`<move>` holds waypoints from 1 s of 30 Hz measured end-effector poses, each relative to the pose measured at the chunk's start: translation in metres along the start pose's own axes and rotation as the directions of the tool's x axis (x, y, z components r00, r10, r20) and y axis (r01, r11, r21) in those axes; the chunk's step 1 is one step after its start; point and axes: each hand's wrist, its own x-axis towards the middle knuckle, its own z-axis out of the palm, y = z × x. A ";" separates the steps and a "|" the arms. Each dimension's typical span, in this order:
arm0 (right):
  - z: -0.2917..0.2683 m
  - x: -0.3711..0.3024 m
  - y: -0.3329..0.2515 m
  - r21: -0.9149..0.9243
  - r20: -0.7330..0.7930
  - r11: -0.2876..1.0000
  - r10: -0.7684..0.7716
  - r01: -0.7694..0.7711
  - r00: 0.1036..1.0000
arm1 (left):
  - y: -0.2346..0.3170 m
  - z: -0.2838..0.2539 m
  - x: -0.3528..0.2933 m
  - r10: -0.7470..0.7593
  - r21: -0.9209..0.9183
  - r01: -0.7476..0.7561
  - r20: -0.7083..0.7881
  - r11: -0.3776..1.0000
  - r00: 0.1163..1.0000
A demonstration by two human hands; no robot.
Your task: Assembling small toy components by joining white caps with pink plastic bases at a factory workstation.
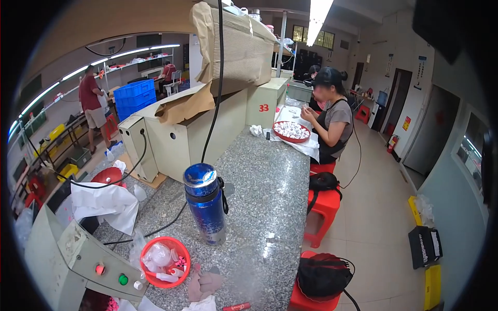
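Note:
Neither of my hands shows in the head view. On the speckled grey stone counter a scuffed blue bottle with a black strap stands upright. Nearer, a red plastic basket holds clear bags, a white piece and small pink parts. Beside the basket lie a crumpled brownish-pink cloth, a white cloth and a red stick-shaped item. At the lower left is a pale machine housing with a red button and a green button.
A person sits farther along the counter by a red tray of white pieces. Red stools line its right side, one bearing a black bag. Black cables cross the counter. Blue crates stand at far left.

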 end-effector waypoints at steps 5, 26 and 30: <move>-0.003 0.012 -0.006 0.008 -0.009 1.000 -0.007 0.007 1.000 | 0.011 -0.001 0.002 -0.440 -0.252 0.434 0.037 0.865 0.897; -0.008 0.012 -0.019 0.069 0.022 0.994 0.082 -0.083 0.996 | 0.005 0.015 -0.002 0.002 0.100 0.002 -0.045 0.995 0.999; -0.015 0.013 -0.018 0.066 0.020 0.993 0.097 -0.098 0.995 | 0.032 0.013 0.002 -0.365 -0.288 0.349 -0.002 0.892 0.931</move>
